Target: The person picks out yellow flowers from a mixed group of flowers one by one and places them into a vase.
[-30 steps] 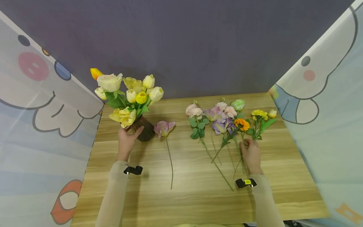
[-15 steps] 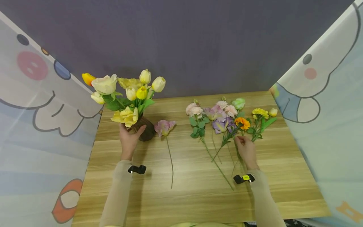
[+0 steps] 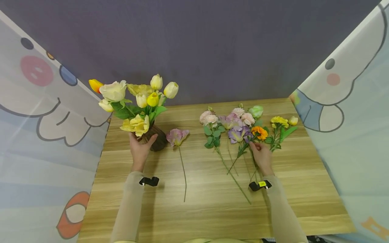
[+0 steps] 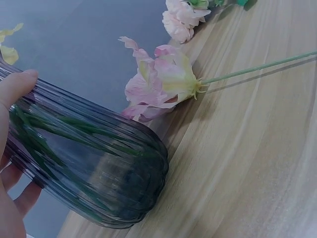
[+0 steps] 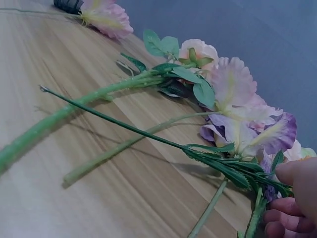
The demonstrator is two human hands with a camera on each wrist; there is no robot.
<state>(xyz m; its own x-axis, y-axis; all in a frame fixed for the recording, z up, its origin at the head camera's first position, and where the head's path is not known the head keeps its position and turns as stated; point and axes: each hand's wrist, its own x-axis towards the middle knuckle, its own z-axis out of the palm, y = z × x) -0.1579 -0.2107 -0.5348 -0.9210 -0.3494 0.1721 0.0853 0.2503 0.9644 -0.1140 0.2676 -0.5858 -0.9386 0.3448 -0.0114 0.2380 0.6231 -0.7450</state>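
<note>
Two bare hands are busy over the wood-grain table (image 3: pixel 212 219); the left hand (image 3: pixel 139 152) curls round the side of a ribbed, see-through glass vase (image 4: pixel 99 163), thumb on one side and fingers on the other, with green stems showing inside the glass; above that hand spreads the bouquet, with a cream rose (image 3: pixel 113 91), a bright yellow tulip (image 3: pixel 153 99), a white tulip (image 3: pixel 171 90) and, farthest to its left, an orange-yellow tulip (image 3: pixel 95 85); just right of the same hand, beside the vase's base, lies a pink-purple flower (image 3: pixel 177 137), its long bare stem running back towards the person.

The right hand (image 3: pixel 263 158) is nearly closed, thumb and bent fingers pinching a dark green leafy stem (image 5: pixel 218 166); an orange flower (image 3: pixel 259 133) sits just beyond those fingertips; a purple flower (image 3: pixel 238 134) lies ahead and to the hand's left, with pale pink roses (image 3: pixel 208 118) farther left; ahead and to its right rest a ruffled yellow flower (image 3: pixel 278 121) and a pale tulip bud (image 3: pixel 293 121).
</note>
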